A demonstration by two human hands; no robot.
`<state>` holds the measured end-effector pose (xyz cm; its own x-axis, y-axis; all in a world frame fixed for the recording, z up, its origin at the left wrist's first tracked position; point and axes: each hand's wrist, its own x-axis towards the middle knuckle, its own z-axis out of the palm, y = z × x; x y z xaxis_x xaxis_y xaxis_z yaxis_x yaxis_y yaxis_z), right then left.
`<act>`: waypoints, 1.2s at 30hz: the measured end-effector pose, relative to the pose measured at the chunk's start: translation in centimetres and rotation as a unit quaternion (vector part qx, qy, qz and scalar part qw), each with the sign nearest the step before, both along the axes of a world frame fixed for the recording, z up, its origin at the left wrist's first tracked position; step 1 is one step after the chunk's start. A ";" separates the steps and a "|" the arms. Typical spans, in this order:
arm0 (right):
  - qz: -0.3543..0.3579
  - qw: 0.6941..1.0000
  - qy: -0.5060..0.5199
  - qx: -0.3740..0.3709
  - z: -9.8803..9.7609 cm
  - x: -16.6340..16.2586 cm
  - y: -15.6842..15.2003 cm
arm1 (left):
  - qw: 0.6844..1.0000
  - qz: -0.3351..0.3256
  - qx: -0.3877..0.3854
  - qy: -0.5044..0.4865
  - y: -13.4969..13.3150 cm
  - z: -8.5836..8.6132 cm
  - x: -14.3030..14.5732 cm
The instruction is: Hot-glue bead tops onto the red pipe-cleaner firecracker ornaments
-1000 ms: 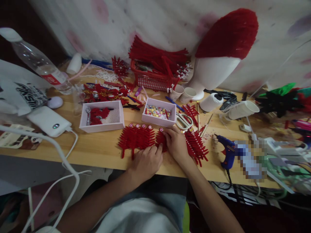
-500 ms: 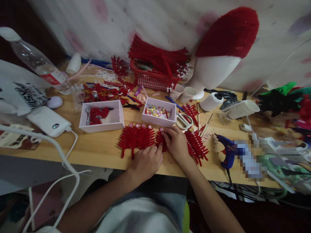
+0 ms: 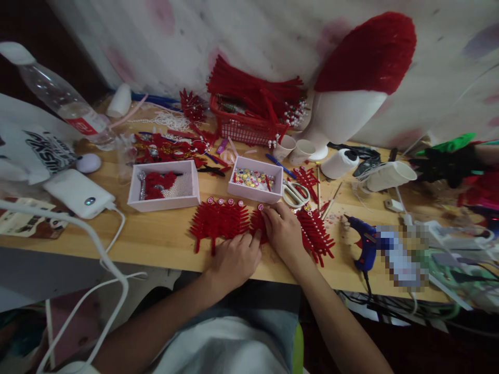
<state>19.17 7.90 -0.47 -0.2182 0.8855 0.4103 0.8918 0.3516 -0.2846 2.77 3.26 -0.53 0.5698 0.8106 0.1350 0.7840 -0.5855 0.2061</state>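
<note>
Between my two hands lies a red chenille-stem piece [image 3: 255,222] with a round pink-and-white gem at its top; much of it is hidden by fingers. My right hand [image 3: 285,234] pinches it near the gem from the right. From below, my left hand [image 3: 238,258] has its curled fingers closed on the lower part. To the left, several matching red fringed pieces [image 3: 219,221] lie in a row, each topped with a round gem. Right of my right hand are more red fringed pieces [image 3: 316,236] strung with small white beads.
Behind stand a box of gems [image 3: 255,195], a box of beads [image 3: 163,202] and white-handled scissors [image 3: 296,194]. A blue glue gun [image 3: 366,241] lies right. Farther back are a red basket [image 3: 249,132], paper cups [image 3: 302,151] and a white mannequin head [image 3: 343,114]. A power bank [image 3: 80,193] is left.
The gem at the top of the held piece has shifted very slightly right, together with my right fingertips. My left hand stays practically where it was.
</note>
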 end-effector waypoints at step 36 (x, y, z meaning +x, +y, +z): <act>0.040 0.991 -0.123 0.026 -0.1 0.7 -0.9 | 1.000 -0.008 -0.012 0.014 0.0 0.0 -0.1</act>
